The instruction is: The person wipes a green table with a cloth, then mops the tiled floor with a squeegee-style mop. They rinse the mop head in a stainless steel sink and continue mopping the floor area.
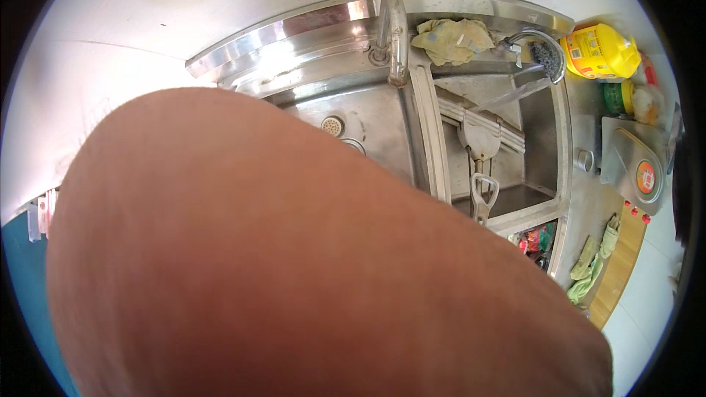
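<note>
A blurred stretch of bare skin, part of an arm or hand very near the camera, covers the lower left and centre. No fingers show, so neither of my hands can be made out. Beyond it, a squeeze mop's head (481,135) lies aslant in the right basin of a stainless steel sink (438,138). The mop's lever handle (485,196) points down the picture, its lower end hidden by the skin. Water (513,94) runs from a curved faucet (560,55) onto the mop head. A second, thicker faucet (397,38) stands by the left basin (380,116).
A crumpled cloth (453,41) and a dark scouring pad (545,58) lie behind the right basin. To the right stand a yellow jug (598,52) and a green tub (615,96), with a lidded steel container (634,160) nearer. Green cloths (590,270) lie by a wooden board (620,264).
</note>
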Demonstrator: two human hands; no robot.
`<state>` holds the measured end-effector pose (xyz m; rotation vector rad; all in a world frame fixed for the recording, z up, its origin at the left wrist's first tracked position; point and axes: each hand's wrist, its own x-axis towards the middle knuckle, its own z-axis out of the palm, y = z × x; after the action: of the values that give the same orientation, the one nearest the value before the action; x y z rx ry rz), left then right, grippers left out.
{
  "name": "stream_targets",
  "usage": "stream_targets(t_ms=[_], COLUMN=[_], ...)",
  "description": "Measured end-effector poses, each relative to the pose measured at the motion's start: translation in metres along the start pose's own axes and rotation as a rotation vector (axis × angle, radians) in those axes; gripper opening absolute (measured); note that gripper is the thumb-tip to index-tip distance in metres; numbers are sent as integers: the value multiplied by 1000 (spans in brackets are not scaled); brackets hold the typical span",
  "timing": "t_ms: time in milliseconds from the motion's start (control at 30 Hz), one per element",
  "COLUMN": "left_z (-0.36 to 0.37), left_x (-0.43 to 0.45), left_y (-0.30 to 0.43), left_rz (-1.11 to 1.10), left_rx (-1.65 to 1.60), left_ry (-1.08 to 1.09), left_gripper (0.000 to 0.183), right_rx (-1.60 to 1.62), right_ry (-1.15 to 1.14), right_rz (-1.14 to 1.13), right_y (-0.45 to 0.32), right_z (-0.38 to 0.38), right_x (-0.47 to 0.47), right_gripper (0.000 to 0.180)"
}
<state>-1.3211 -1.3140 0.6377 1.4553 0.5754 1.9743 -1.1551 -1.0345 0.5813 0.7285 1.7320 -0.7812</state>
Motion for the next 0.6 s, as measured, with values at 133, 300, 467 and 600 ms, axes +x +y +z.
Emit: stream_targets(t_ms=[133,300,467,600], left_z=[-9,-13,-13,-23], left_x=[-5,-2,4,7], left_y=[-2,0,-4,5], left_rz=[9,-10,-29,-51], left_rx=[-29,-50,-67,-49], left_ry=[27,49,49,56], left_gripper=[31,29,26,24], right_rx=[2,22,29,33], right_ry=[-13,-22,-21,-27], right_rz=[4,23,11,5], right_y=[-6,0,3,15], right_z=[3,4,0,-4], right_x=[6,5,7,-2], right_gripper=[22,22,22,22])
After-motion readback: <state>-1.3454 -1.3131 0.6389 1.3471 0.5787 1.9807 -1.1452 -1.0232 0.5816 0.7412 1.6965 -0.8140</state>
